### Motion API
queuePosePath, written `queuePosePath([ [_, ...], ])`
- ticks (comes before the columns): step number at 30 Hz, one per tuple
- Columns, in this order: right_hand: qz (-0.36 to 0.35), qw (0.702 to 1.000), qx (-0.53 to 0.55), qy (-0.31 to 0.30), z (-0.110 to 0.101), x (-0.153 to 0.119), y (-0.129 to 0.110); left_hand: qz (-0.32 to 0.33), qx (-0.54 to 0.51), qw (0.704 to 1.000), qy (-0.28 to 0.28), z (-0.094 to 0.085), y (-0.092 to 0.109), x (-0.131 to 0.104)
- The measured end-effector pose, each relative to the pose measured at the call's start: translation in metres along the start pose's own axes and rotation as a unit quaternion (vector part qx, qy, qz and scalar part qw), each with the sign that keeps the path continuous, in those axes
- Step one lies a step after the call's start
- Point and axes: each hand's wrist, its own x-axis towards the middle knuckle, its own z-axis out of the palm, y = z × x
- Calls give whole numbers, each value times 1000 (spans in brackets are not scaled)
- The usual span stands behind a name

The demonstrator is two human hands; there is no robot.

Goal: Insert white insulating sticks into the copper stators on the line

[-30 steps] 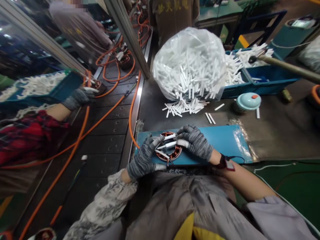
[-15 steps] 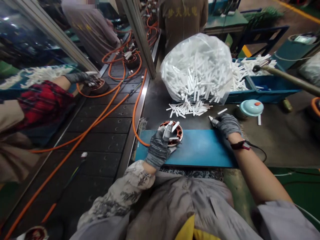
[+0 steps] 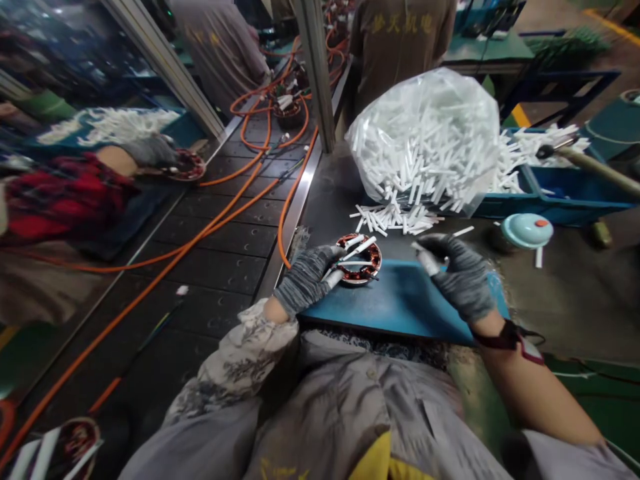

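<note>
A round motor stator with copper windings rests at the left part of the blue mat. Several white tubes lie across its ring. My left hand, in a grey knit glove with pale wrapped fingertips, grips the stator's left side between thumb and fingers. My right hand, gloved alike, hovers over the mat's right end. Its thumb and fingers curl together in a pinch; what lies between the tips is too small and blurred to make out.
A clear bag of white tubes spills a loose pile behind the mat. Blue bins, a mallet and a turquoise-lidded container stand right. Orange cables cross the conveyor at left, where a co-worker's gloved hand works.
My right hand has lifted from near the loose tubes and come back toward me over the mat. My left hand has shifted to the stator's left edge, uncovering more windings. The view has swung left.
</note>
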Motion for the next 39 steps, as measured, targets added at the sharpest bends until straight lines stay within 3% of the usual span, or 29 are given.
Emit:
queuePosePath([
  [2,-90,991,101,-6,1,-13,-26,-4,-43,999,-7,4,-3,1],
  [5,-157,980,119,-5,6,-22,-45,-19,-98,995,-18,1,1,1],
  [9,-242,970,2,0,7,-19,-50,-11,-88,996,-31,-2,5,2],
  [14,-338,920,-193,-36,6,-18,-61,9,-82,996,-32,3,4,3],
  [17,-290,917,-250,-114,14,-8,-68,50,-58,997,-24,5,4,2],
  [20,-204,934,-228,-187,18,8,-66,87,-45,995,-25,9,5,0],
  [22,-160,951,-140,-226,18,15,-56,105,-27,994,-28,12,6,-2],
  [24,-113,955,15,-274,19,15,-40,120,-1,992,-34,17,8,-4],
  [27,19,907,257,-333,27,5,-16,139,26,989,-48,28,11,-7],
  [30,128,856,372,-335,36,-7,-4,151,63,985,-56,38,15,-10],
  [32,112,867,376,-307,38,-11,-4,143,86,984,-59,40,16,-12],
  [36,-26,956,226,-187,32,-7,-8,137,89,986,-43,41,12,-16],
  [37,-45,961,197,-189,31,-5,-8,143,88,985,-34,42,10,-16],
  [39,-49,948,188,-253,31,1,-7,157,87,984,-21,46,8,-16],
])
